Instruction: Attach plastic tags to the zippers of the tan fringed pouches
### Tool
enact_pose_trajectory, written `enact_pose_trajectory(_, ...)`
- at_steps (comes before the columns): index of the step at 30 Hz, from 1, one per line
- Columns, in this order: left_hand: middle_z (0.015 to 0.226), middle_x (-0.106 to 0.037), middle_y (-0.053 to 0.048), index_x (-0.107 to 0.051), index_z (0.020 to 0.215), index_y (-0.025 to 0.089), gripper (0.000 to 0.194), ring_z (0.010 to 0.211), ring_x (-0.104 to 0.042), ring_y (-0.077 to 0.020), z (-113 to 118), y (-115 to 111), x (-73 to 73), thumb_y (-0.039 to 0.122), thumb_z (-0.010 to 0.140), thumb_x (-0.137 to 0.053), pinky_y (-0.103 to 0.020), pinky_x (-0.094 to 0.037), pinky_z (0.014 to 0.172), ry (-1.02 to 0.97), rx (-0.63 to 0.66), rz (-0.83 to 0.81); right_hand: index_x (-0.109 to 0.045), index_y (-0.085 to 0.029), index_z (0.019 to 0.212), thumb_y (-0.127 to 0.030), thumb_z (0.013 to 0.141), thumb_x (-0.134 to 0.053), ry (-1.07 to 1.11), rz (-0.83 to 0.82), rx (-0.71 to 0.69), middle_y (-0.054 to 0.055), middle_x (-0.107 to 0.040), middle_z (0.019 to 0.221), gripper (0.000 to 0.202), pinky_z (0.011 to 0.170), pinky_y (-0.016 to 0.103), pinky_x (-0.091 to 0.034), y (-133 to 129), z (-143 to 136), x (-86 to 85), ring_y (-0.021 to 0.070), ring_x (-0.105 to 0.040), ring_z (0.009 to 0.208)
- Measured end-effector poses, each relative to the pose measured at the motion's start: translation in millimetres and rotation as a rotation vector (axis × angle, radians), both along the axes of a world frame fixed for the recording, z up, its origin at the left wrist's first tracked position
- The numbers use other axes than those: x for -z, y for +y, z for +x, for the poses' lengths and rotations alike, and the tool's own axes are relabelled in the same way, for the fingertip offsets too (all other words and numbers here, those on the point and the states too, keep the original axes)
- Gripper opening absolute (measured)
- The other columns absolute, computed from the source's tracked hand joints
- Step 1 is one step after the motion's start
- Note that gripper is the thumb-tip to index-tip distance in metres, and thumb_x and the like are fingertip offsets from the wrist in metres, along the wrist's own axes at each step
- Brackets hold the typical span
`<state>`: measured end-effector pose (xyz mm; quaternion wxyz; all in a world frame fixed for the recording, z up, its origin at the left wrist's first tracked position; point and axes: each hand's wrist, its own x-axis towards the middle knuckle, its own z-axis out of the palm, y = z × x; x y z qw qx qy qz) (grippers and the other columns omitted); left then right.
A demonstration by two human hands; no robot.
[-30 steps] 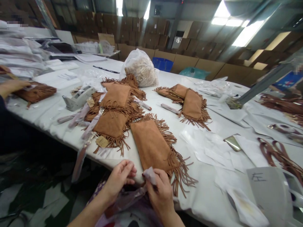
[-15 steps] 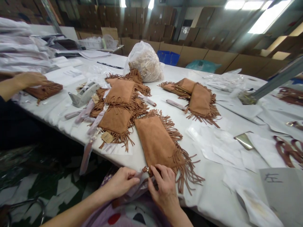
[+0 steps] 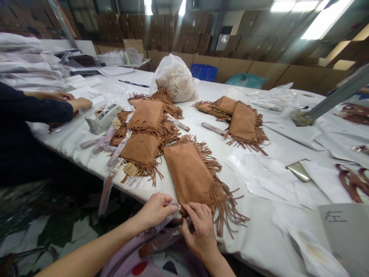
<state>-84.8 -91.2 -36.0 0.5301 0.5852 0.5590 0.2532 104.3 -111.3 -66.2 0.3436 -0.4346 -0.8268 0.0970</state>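
A brown suede pouch (image 3: 191,173) with long fringe lies flat at the table's front edge. At its near corner is a small metal clasp (image 3: 179,207). My left hand (image 3: 158,211) is closed in a pinch on thin whitish wrapping (image 3: 165,222) beside the clasp. My right hand (image 3: 201,231) has its fingers bent over the pouch's near corner, with the thumb underneath. A brown strap in clear plastic (image 3: 161,243) hangs below my hands against my lap. What lies between the right fingertips is partly hidden.
More fringed pouches (image 3: 141,148) with wrapped straps are piled left, beside a tape dispenser (image 3: 103,119). Others (image 3: 243,121) lie back right. A stuffed plastic bag (image 3: 174,79) stands behind. White paper sheets (image 3: 268,179) cover the right. A co-worker's hands (image 3: 77,103) are far left.
My left hand has moved slightly up and right, closer to the clasp, lifting the whitish wrapping. My right hand has barely shifted. The co-worker's arms have reached further in at the left.
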Motion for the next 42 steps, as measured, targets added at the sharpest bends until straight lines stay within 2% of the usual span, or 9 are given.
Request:
enact_pose_trajectory(7, 0.057, -0.063, 0.000, -0.069, 0.064, 0.014, 0.018, 0.056, -0.054, -0.0148, 4.7, 20.4, -4.1, 0.024, 0.066, -0.054, -0.022, -0.036, 0.052, 0.120, 0.047, 0.012, -0.059, -0.018, 0.107, -0.010, 0.076, -0.051, 0.005, -0.019, -0.038, 0.008, -0.062, 0.098, 0.033, 0.082, 0.042, -0.041, -1.1, 2.3, -2.9, 0.0229, -0.053, 0.090)
enact_pose_trajectory(12, 0.054, -0.061, 0.000, -0.065, 0.056, 0.014, 0.005, 0.057, -0.055, -0.0158, 7.4, 27.6, -4.1, 0.018, 0.057, -0.061, -0.022, -0.034, 0.050, 0.179, 0.038, 0.003, -0.060, -0.019, 0.106, -0.010, 0.076, -0.051, 0.015, -0.018, -0.044, 0.007, -0.061, 0.096, 0.033, 0.081, 0.041, -0.041, -1.7, 3.2, -4.0, 0.0225, -0.053, 0.089)
enact_pose_trajectory(18, 0.058, -0.062, -0.001, -0.063, 0.068, 0.013, 0.011, 0.057, -0.056, -0.0158, 16.9, 18.3, -2.7, 0.024, 0.065, -0.061, -0.022, -0.039, 0.050, 0.157, -0.002, -0.066, -0.059, -0.017, 0.107, -0.010, 0.075, -0.052, 0.030, -0.023, -0.056, 0.007, -0.061, 0.097, 0.034, 0.081, 0.042, -0.040, -1.5, 4.6, -2.0, 0.0224, -0.052, 0.089)
enact_pose_trajectory(24, 0.062, -0.059, -0.001, -0.060, 0.061, 0.018, 0.005, 0.070, -0.056, -0.0195, 17.9, 9.0, -14.5, 0.019, 0.066, -0.061, -0.028, -0.037, 0.066, 0.239, -0.039, 0.161, -0.058, -0.017, 0.107, -0.010, 0.075, -0.052, 0.024, -0.025, -0.066, 0.008, -0.060, 0.098, 0.033, 0.082, 0.042, -0.039, -1.7, 5.4, 1.0, 0.0232, -0.051, 0.091)
enact_pose_trajectory(28, 0.059, -0.060, 0.000, -0.059, 0.060, 0.017, 0.005, 0.062, -0.057, -0.0171, 17.9, 13.8, -4.8, 0.018, 0.065, -0.060, -0.025, -0.038, 0.058, 0.178, -0.074, 0.105, -0.058, -0.018, 0.108, -0.010, 0.075, -0.052, 0.060, -0.050, -0.056, 0.008, -0.060, 0.099, 0.034, 0.083, 0.041, -0.039, -2.6, 7.5, 0.8, 0.0230, -0.052, 0.092)
enact_pose_trajectory(31, 0.061, -0.061, -0.001, -0.058, 0.065, 0.016, 0.004, 0.059, -0.059, -0.0161, 19.3, 15.9, 5.8, 0.018, 0.065, -0.061, -0.023, -0.040, 0.053, 0.105, -0.132, 0.039, -0.059, -0.020, 0.103, -0.015, 0.079, -0.054, 0.094, -0.137, -0.055, 0.006, -0.062, 0.097, 0.026, 0.083, 0.039, -0.038, -1.7, 6.9, -3.8, 0.0219, -0.053, 0.090)
enact_pose_trajectory(34, 0.062, -0.060, 0.000, -0.057, 0.071, 0.015, 0.009, 0.057, -0.057, -0.0144, 20.7, 15.5, 9.1, 0.017, 0.064, -0.062, -0.021, -0.039, 0.049, 0.050, -0.178, 0.024, -0.061, -0.020, 0.089, -0.028, 0.084, -0.057, 0.108, -0.282, 0.007, 0.003, -0.062, 0.086, 0.010, 0.078, 0.036, -0.037, 3.0, 0.9, -11.7, 0.0197, -0.055, 0.082)
enact_pose_trajectory(37, 0.060, -0.060, 0.003, -0.060, 0.080, 0.015, 0.018, 0.055, -0.055, -0.0128, 20.4, 15.3, 7.0, 0.015, 0.063, -0.063, -0.020, -0.037, 0.049, 0.006, -0.181, 0.029, -0.061, -0.020, 0.080, -0.036, 0.083, -0.061, 0.051, -0.391, 0.113, 0.002, -0.062, 0.079, 0.016, 0.073, 0.034, -0.034, 11.0, -7.8, -19.5, 0.0194, -0.054, 0.078)
enact_pose_trajectory(42, 0.063, -0.061, 0.004, -0.062, 0.097, 0.015, 0.036, 0.057, -0.055, -0.0131, 15.9, 16.2, 4.5, 0.010, 0.061, -0.062, -0.021, -0.040, 0.054, -0.040, -0.142, 0.030, -0.063, -0.022, 0.092, -0.034, 0.075, -0.070, -0.064, -0.491, 0.130, 0.001, -0.063, 0.078, 0.022, 0.069, 0.030, -0.031, 22.5, -14.8, -28.8, 0.0208, -0.055, 0.078)
